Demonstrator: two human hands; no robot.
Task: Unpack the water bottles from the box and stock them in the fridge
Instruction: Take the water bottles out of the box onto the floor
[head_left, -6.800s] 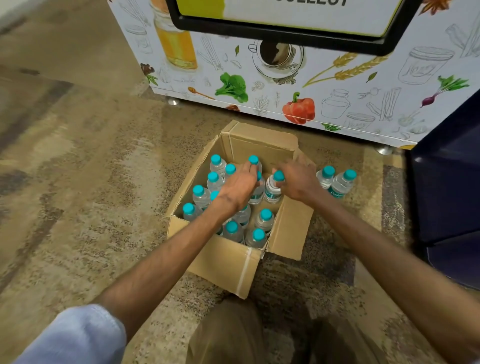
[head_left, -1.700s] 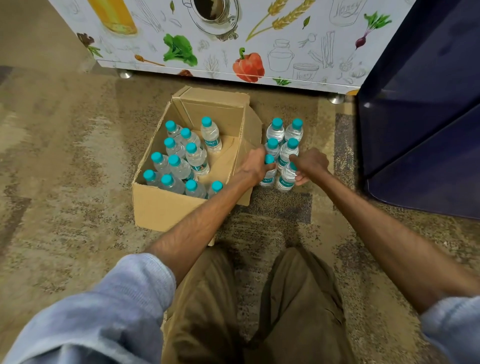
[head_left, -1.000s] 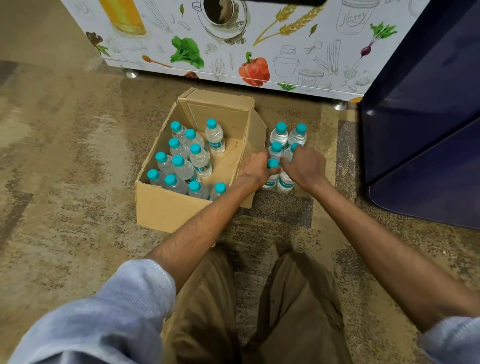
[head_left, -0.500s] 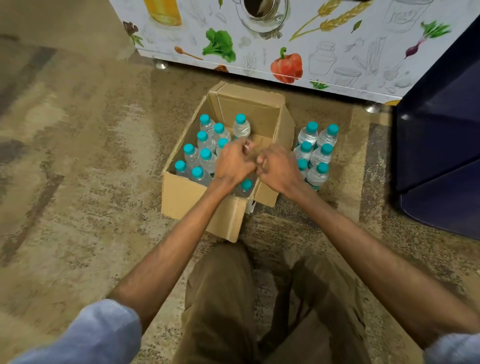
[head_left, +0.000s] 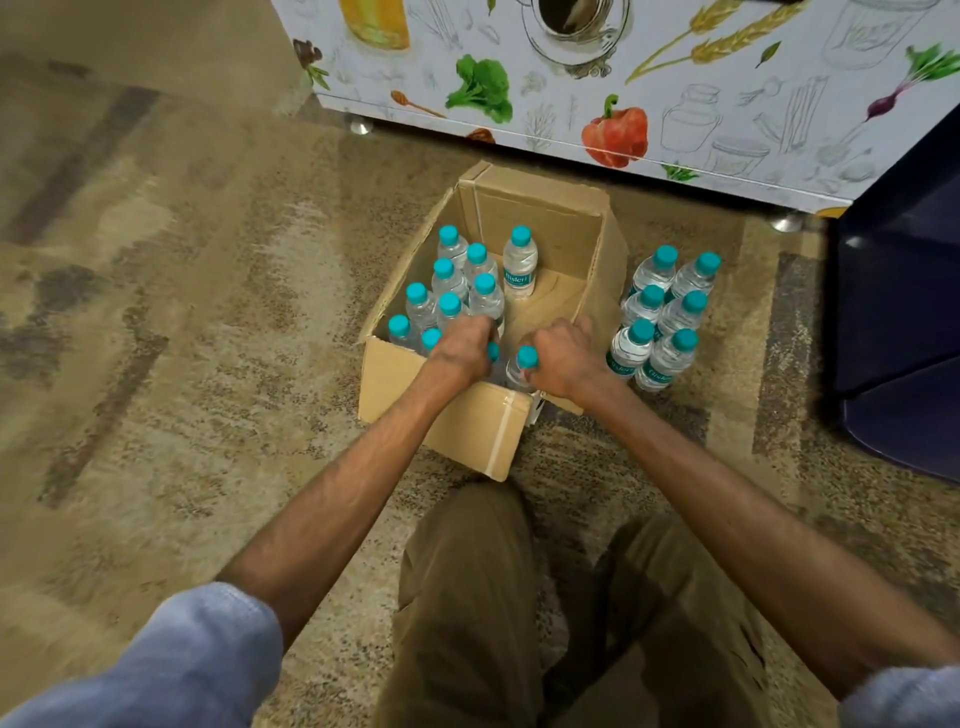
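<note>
An open cardboard box (head_left: 457, 415) sits on the floor with several clear water bottles with teal caps (head_left: 485, 299) standing inside, mostly along its left side. My left hand (head_left: 465, 345) curls round a bottle at the box's near edge; only a sliver of its cap shows. My right hand (head_left: 563, 356) grips the neck of another bottle (head_left: 524, 364) in the near right corner. Several more bottles (head_left: 665, 317) stand in a tight group on the floor right of the box.
A white cabinet (head_left: 597, 78) printed with food drawings stands just behind the box. A dark blue appliance (head_left: 904, 322) is at the right. My knees in olive trousers (head_left: 467, 597) are close to the box's near side. Patterned floor spreads to the left.
Both hands have moved from the bottle group on the floor back into the box and now each holds a bottle at its near edge. The view has shifted slightly.
</note>
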